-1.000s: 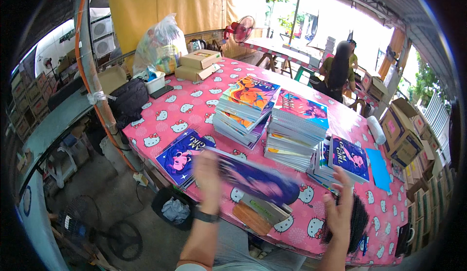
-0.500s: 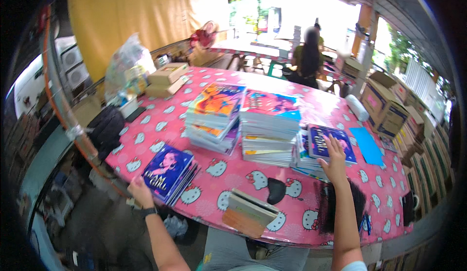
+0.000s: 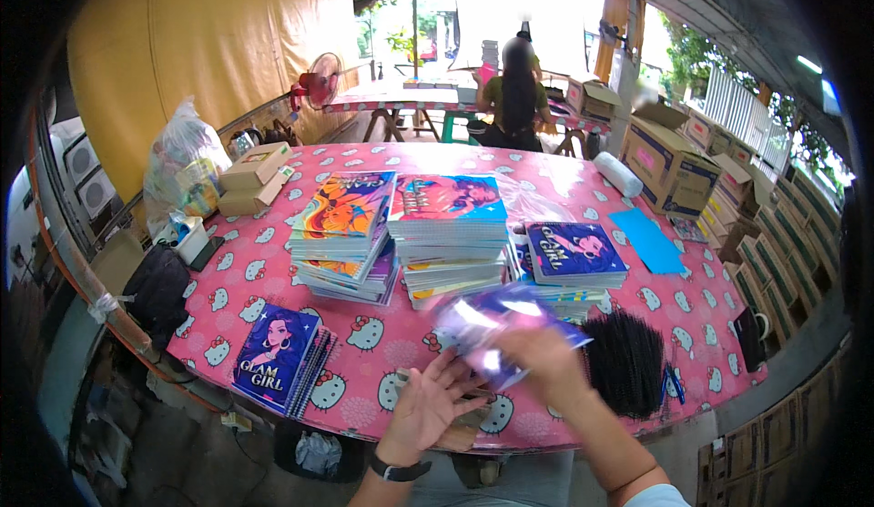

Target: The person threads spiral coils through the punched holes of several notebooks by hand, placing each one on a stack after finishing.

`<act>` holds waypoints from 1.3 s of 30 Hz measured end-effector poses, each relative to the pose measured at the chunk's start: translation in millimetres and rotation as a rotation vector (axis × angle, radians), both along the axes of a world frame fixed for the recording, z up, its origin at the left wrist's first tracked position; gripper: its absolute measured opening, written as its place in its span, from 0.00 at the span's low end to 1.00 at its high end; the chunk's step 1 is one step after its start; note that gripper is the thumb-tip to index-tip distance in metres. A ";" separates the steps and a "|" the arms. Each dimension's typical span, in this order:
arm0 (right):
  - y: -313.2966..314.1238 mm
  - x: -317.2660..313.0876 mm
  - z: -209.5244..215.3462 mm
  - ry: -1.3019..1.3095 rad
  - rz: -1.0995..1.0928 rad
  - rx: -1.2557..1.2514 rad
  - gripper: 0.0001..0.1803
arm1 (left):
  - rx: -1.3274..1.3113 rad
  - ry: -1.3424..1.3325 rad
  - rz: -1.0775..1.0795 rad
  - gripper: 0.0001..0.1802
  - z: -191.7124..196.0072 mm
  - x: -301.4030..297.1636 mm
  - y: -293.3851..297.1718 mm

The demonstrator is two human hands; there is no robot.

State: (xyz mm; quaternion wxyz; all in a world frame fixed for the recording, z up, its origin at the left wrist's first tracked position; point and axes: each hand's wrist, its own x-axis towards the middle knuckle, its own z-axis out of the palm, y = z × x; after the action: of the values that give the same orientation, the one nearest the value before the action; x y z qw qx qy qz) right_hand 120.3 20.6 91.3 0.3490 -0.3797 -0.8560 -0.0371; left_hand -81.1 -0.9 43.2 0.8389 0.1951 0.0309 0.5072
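My right hand [image 3: 551, 361] grips a purple notebook [image 3: 501, 329] with a woman drawn on its cover, blurred by motion, above the middle of the table. Just left of it, my left hand [image 3: 426, 411] is palm up, fingers spread and empty, close to the notebook's lower edge. Behind them stand tall stacks of unbound notebooks, one with orange covers [image 3: 341, 202] and one with pink and blue covers [image 3: 451, 199]. To the right is a stack with purple covers [image 3: 574, 250]. Several spiral-bound purple notebooks [image 3: 280, 357] lie stacked at the left front edge.
A heap of black binding coils [image 3: 624, 366] and a blue pen [image 3: 674, 381] lie at the right front. A wooden block [image 3: 460, 434] is mostly hidden by my left hand. Blue sheet [image 3: 648, 240], white roll [image 3: 619, 175] and cardboard box [image 3: 669, 161] are farther right. A person [image 3: 517, 97] sits beyond.
My right hand has moved left from the purple stack, bringing a notebook along. My left hand has left the bound stack and come to the middle, opening palm up. The view has shifted right.
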 end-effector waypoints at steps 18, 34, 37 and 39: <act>-47.0 15.6 -113.1 0.460 -0.114 -0.644 0.08 | 0.611 1.066 0.376 0.14 -3.1 -78.2 47.7; -27.4 -29.1 -105.0 1.328 0.205 -0.908 0.18 | 0.185 0.837 0.735 0.20 -73.9 -49.7 37.8; -25.8 -16.9 -106.1 1.245 0.145 -0.905 0.13 | 0.108 0.848 0.863 0.13 -66.9 -36.8 37.8; -17.7 5.6 -105.4 1.133 0.061 -0.826 0.13 | 0.049 0.826 0.895 0.14 -66.2 -30.9 37.1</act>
State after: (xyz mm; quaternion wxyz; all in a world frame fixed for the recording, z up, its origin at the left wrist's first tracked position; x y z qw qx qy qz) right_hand 125.8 2.9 -14.2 0.5694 -0.4177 -0.4965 0.5047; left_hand -112.0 36.2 -23.0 0.4583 0.3632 0.4209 0.6935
